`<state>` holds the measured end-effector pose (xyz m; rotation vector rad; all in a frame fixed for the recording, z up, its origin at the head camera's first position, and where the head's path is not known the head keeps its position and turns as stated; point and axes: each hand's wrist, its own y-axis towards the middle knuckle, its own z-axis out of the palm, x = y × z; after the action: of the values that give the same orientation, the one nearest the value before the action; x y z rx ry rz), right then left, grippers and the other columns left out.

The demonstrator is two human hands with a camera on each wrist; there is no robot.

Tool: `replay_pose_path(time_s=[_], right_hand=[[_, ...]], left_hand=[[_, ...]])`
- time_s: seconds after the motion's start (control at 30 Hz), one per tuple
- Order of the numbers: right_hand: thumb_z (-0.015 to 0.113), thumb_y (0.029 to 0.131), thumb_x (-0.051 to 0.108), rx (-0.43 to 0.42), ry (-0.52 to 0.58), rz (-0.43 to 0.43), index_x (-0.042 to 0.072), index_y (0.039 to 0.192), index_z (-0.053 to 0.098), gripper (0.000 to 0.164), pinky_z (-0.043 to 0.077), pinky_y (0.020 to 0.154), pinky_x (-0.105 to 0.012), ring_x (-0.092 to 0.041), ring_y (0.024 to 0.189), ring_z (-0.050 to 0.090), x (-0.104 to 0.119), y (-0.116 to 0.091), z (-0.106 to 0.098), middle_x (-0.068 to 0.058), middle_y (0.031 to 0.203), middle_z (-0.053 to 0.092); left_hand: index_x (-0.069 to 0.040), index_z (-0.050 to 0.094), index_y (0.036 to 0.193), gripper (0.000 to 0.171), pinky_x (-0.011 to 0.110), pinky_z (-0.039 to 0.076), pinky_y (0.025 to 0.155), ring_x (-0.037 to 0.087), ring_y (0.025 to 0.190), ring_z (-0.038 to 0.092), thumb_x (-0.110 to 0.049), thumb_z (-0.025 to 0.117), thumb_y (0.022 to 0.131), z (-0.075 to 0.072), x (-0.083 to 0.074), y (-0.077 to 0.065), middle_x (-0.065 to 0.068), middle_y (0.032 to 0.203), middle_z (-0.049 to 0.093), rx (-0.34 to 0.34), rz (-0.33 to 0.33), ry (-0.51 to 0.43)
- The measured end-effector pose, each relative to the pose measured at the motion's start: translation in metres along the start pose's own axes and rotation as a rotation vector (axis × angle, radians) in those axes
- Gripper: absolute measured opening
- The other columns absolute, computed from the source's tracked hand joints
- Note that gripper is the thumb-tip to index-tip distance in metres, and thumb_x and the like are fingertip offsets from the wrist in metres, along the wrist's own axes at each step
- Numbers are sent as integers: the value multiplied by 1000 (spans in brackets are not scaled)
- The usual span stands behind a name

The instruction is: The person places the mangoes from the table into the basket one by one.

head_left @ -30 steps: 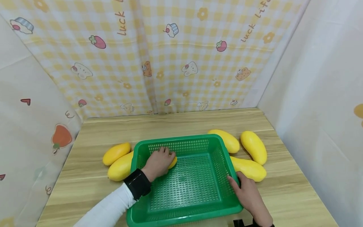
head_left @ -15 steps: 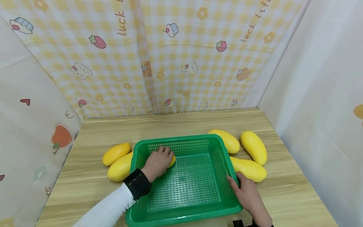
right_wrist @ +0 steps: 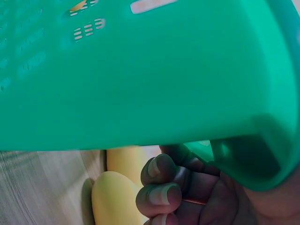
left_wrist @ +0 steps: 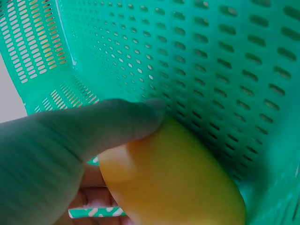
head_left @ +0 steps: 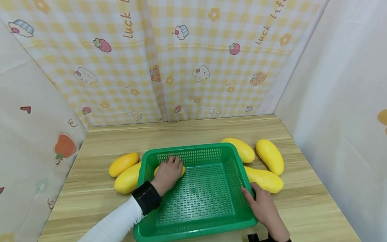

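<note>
My left hand [head_left: 167, 174] is down inside a green perforated plastic basket [head_left: 193, 232], by its back left corner. It grips a yellow mango [left_wrist: 183, 178], thumb laid across the top and fingers round the far side. In the left wrist view the mango lies close against the basket wall. My right hand [head_left: 265, 205] holds the basket's right side near the front corner, thumb over the rim. Seen from the right wrist, its fingers [right_wrist: 159, 196] curl beneath the basket's edge.
Two more mangoes, one smaller [head_left: 124, 164] and one larger [head_left: 128, 179], lie left of the basket. On its right are three others: a back one [head_left: 243, 151], an upright one [head_left: 270, 157] and a front one [head_left: 266, 180]. Cloth walls [head_left: 193, 101] enclose the wooden table [head_left: 187, 131].
The left hand has shifted slightly left with the mango, and the mango's left end now shows beside the hand. The right hand and basket have hardly moved.
</note>
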<state>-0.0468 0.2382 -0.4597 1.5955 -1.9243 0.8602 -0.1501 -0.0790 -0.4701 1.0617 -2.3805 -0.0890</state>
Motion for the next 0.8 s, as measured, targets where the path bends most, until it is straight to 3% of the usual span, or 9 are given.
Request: replay_pose_path(time_s=[0.47, 0.8], right_hand=[[55, 97, 38, 6, -2, 6, 4, 104, 60, 35, 48, 50, -25, -11, 58, 55, 0, 0, 2, -1, 69, 57], [54, 97, 39, 6, -3, 2, 4, 103, 60, 35, 48, 51, -25, -11, 58, 55, 0, -1, 0, -1, 69, 56]], left_hand=[[-5, 64, 92, 12, 35, 51, 51, 26, 76, 52, -14, 69, 88, 0, -6, -1, 13, 89, 51, 42, -63, 1], [-5, 63, 97, 14, 39, 51, 51, 28, 80, 54, -13, 69, 88, -2, -7, -2, 14, 92, 53, 49, -62, -28]])
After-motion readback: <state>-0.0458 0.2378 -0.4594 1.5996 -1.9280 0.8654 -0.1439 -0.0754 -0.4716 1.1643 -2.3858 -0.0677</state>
